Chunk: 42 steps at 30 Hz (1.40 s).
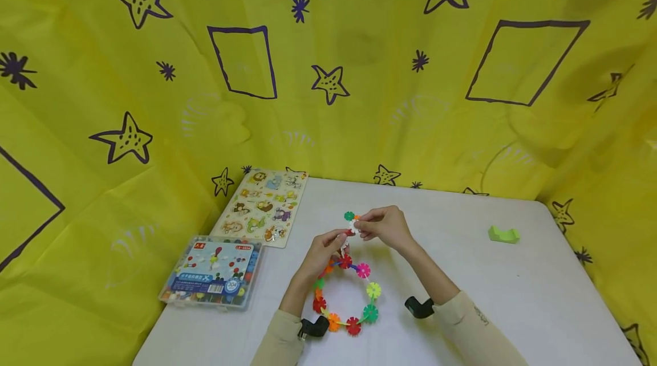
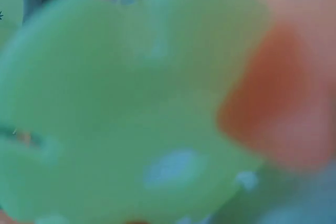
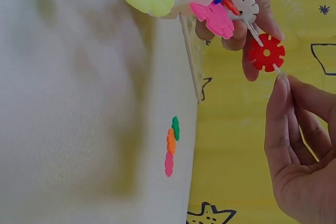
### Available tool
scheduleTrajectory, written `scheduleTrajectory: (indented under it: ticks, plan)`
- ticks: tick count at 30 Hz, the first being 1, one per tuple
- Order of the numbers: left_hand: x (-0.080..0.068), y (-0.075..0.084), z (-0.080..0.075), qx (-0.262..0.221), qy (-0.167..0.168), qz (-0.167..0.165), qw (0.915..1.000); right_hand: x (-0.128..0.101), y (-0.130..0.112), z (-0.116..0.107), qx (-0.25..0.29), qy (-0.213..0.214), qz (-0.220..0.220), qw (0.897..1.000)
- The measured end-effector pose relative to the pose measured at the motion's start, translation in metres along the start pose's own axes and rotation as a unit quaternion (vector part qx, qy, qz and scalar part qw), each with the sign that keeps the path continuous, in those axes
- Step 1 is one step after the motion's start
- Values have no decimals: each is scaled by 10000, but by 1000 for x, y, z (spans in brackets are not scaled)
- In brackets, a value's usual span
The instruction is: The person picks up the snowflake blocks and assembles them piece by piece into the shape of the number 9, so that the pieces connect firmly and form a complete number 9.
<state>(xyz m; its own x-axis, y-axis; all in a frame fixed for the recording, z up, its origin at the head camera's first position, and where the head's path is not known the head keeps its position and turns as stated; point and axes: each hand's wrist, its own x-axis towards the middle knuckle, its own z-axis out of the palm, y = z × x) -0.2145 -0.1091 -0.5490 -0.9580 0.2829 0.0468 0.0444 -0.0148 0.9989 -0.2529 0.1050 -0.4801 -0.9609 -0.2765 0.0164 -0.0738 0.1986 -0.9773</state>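
Observation:
A loop of colourful notched plastic discs (image 1: 370, 313) hangs below my left hand (image 1: 320, 252), in the middle of the head view. That hand grips the loop's upper end, where a red disc (image 3: 266, 52) joins a white one (image 3: 245, 9). My right hand (image 1: 386, 228) pinches another white disc (image 1: 353, 226), which appears edge-on at the red disc's rim in the right wrist view. Whether those two are fully slotted together, I cannot tell. A blurred green disc (image 2: 105, 87) and an orange disc (image 2: 268, 93) block most of the left wrist view.
Beyond the hands lie loose discs, among them a green one (image 1: 349, 215). A clear box of coloured pieces (image 1: 213, 272) and an animal picture board (image 1: 262, 206) occupy the table's left side. A light green block (image 1: 504, 234) sits at right. Yellow cloth (image 1: 359, 126) encloses the table.

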Motion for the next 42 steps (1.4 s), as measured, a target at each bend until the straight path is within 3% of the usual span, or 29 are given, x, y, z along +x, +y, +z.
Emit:
scheduleTrajectory:
  ticks: [4,18,25,30,33,36,42]
  plan:
    - [-1,0,-1,163,44,-74,9998,1,1,1,-68,-45,27,10000]
    - [-1,0,-8,-101,-313,-105,9994,3,5,5,-247,-330,23,9991]
    - [0,2,-4,-67,-158,-42,9998,9,8,2,-119,-510,36,9986]
    - [2,1,-1,66,-125,88,9999,20,17,0,-32,-157,69,9998]
    - [3,1,1,109,-56,149,9998,28,28,-2,-448,434,152,9979]
    - [2,1,1,75,30,125,9999,37,42,-3,-1193,800,244,9893]
    - [2,1,2,49,101,56,9999,53,62,0,-2827,799,332,9553]
